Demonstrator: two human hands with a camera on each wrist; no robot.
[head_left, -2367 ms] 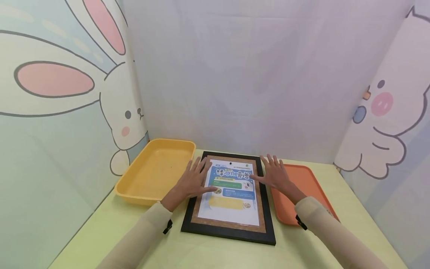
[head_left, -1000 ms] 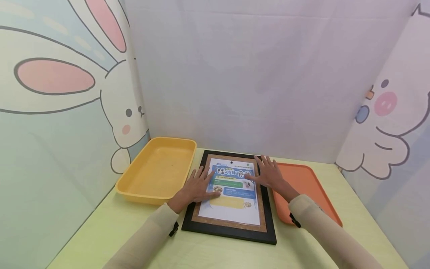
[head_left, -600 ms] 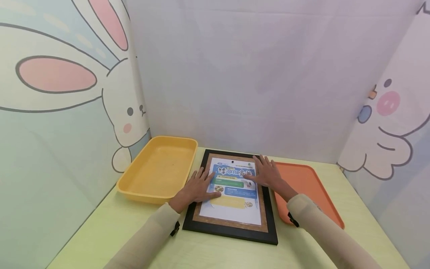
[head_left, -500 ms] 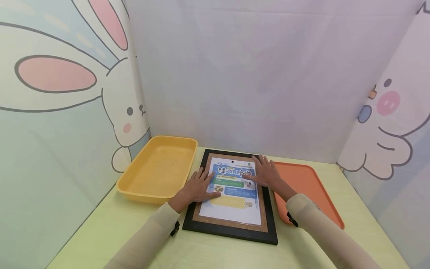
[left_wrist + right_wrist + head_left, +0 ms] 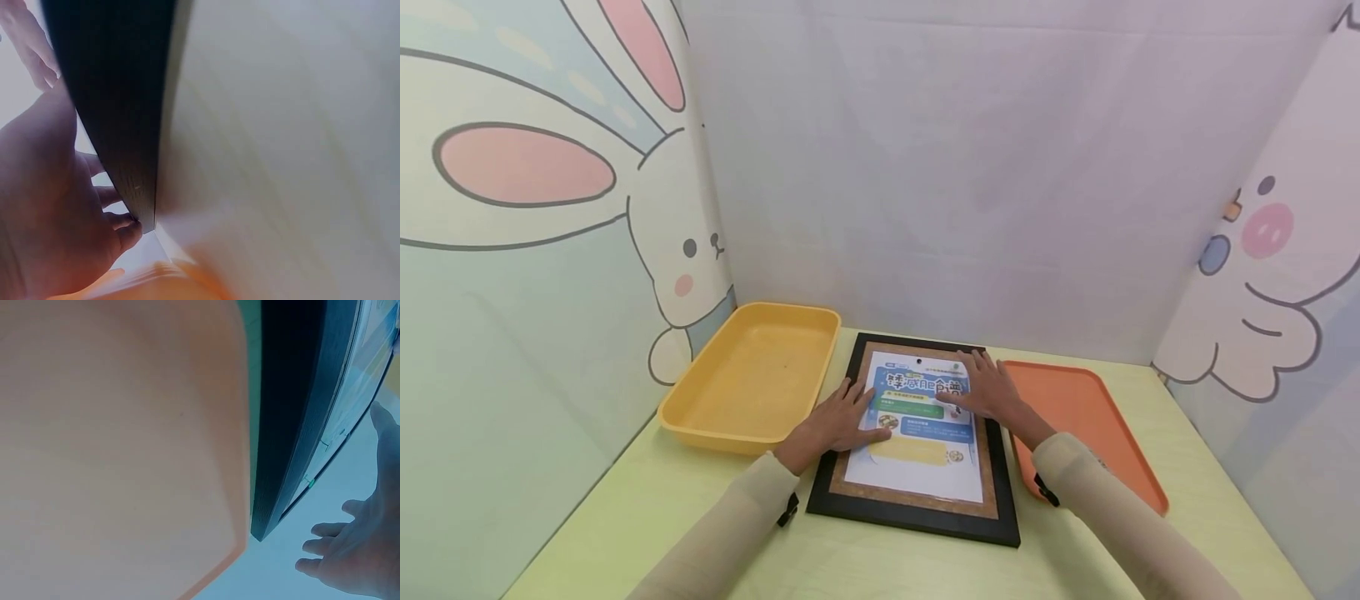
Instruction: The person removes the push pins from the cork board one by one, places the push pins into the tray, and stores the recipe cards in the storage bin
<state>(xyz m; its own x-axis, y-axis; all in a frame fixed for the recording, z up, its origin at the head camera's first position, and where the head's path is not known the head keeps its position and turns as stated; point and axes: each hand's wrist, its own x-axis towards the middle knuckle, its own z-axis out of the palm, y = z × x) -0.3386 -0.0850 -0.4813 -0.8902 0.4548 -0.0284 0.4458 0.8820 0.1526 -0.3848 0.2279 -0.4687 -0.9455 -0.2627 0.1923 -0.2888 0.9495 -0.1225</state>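
Note:
A black picture frame (image 5: 913, 522) lies flat on the table, with a brown inner border around a printed sheet (image 5: 917, 479) of Chinese text and food pictures. My left hand (image 5: 837, 421) is spread over the frame's left side, thumb across the sheet; the left wrist view shows its fingertips at the edge of the dark frame (image 5: 119, 112). My right hand (image 5: 992, 390) reaches over the sheet's upper right part, fingers extended. In the right wrist view the right hand (image 5: 359, 550) appears a little apart from the frame (image 5: 294, 406), holding nothing.
Left of the frame stands a deep yellow tray (image 5: 700, 433). A flat orange tray (image 5: 1075, 408) lies at its right, partly under my right forearm. Cloth walls (image 5: 925, 167) with cartoon animals enclose the pale table (image 5: 617, 533) at the back and sides.
Both hands have come down closer over the picture frame. The right hand has drifted slightly left over the sheet; the left has barely moved lately. Frame and trays stay in place.

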